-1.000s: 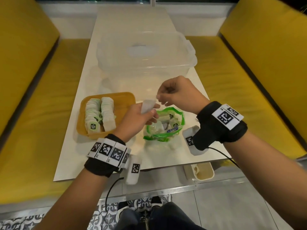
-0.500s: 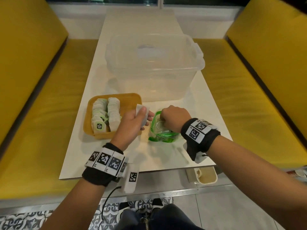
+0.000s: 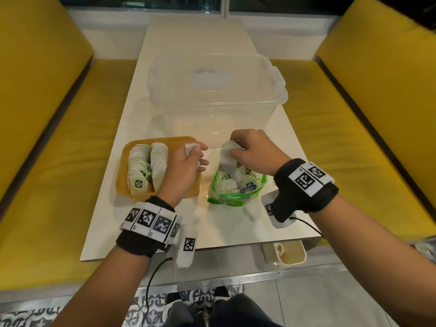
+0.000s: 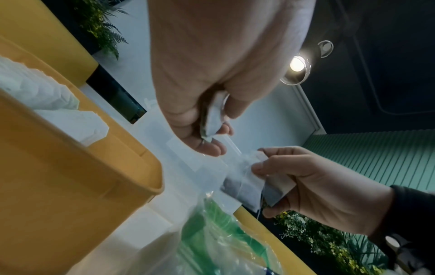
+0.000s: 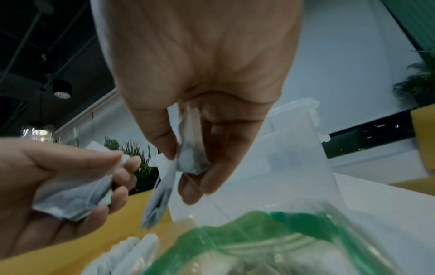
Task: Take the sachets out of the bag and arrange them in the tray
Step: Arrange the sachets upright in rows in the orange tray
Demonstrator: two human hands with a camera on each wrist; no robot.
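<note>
- The person's left hand (image 3: 182, 168) hovers over the right edge of the shallow yellow-orange plastic tray (image 3: 122, 172), fingers curled round a few small white paper sachets (image 3: 191, 147); the left wrist view shows the little packets (image 4: 213, 115) pinched between thumb and fingers.
- The right hand (image 3: 253, 154) sits just above the mouth of the clear plastic bag with a green zip rim (image 3: 238, 197), gripping a small bunch of white sachets (image 3: 227, 156) that are lifted partly clear of the bag.
- From the right wrist view, those sachets (image 5: 188, 148) hang between thumb and fingertips, one dangling lower than the rest, with the bag (image 5: 270, 232) right below.
- In the tray, two neat rows of white sachets (image 3: 147, 165) stand on edge along the left half; the nearest one shows a dark green label (image 3: 139, 184).
- More sachets (image 3: 236, 182) lie loose inside the bag, some with blue or green printing.
- Tray and bag sit side by side, near but apart, on the white rectangular table (image 3: 236, 225).
- Behind them stands a big clear plastic storage box with its lid on (image 3: 217, 90).
- Yellow cushioned benches (image 3: 59, 138) run along both sides of the table.
- Both wrists carry black bands with black-and-white square markers (image 3: 151, 219).
</note>
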